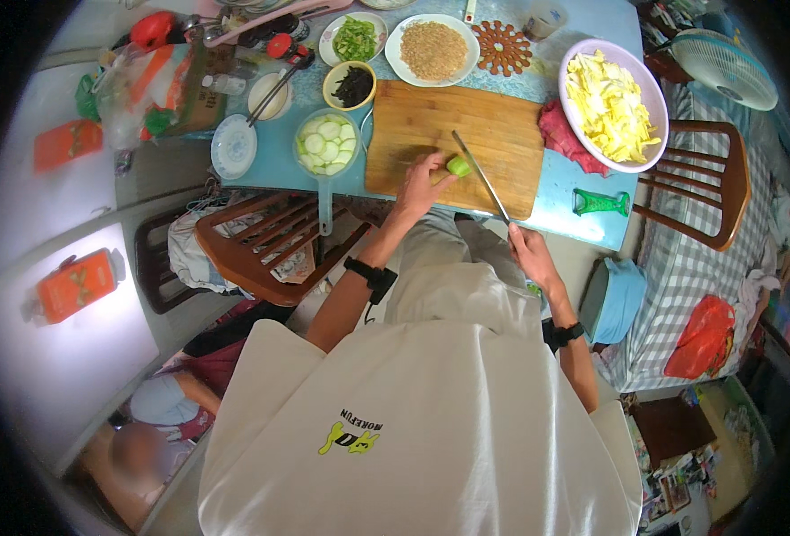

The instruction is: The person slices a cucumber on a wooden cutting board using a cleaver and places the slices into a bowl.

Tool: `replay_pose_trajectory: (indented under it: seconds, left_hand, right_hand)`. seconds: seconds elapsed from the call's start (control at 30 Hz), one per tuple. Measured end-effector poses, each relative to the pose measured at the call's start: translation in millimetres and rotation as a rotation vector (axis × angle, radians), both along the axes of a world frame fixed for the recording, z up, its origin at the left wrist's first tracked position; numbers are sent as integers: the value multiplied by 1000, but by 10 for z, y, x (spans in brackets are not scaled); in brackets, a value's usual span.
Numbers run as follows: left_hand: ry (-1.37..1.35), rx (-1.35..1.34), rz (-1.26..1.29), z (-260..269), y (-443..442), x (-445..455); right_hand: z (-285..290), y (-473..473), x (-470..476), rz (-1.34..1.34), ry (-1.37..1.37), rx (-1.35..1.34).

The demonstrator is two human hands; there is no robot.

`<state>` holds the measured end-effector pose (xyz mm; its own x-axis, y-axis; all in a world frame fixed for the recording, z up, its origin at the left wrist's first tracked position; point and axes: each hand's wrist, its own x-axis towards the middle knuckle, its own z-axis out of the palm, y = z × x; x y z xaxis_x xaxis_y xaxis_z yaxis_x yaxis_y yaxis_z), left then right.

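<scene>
On the wooden cutting board, my left hand has its fingertips against a short piece of green vegetable. My right hand grips the handle of a kitchen knife at the board's near edge. The blade slants up and left across the board, just right of the green piece. Left of the board stands a handled plastic strainer of pale round vegetable slices. A green plastic peeler-like tool lies to the right.
Beyond the board are a yellow-rimmed bowl of black shreds, a plate of brown bits and a plate of chopped greens. A lilac basin of yellow leaves rests on a red cloth. Wooden chairs flank the table; another person is at lower left.
</scene>
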<state>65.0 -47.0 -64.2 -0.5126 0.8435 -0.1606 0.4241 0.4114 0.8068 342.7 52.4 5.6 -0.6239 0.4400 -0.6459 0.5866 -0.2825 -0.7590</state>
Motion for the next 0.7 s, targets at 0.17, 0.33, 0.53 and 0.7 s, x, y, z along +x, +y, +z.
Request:
replay_pose_trajectory:
  seconds: [0.17, 0.33, 0.53, 0.7]
  left_hand:
    - [-75, 46, 55, -262, 140, 96]
    - [-94, 58, 84, -289, 157, 115]
    - [-97, 36, 101, -111, 213, 146]
    - [-121, -35, 94, -115, 219, 142]
  right_hand:
    - [-106, 27, -55, 57, 5, 51]
    - [-194, 34, -78, 65, 12, 103]
    - [-213, 46, -85, 74, 4, 120]
    - [-300, 44, -61, 90, 3, 134]
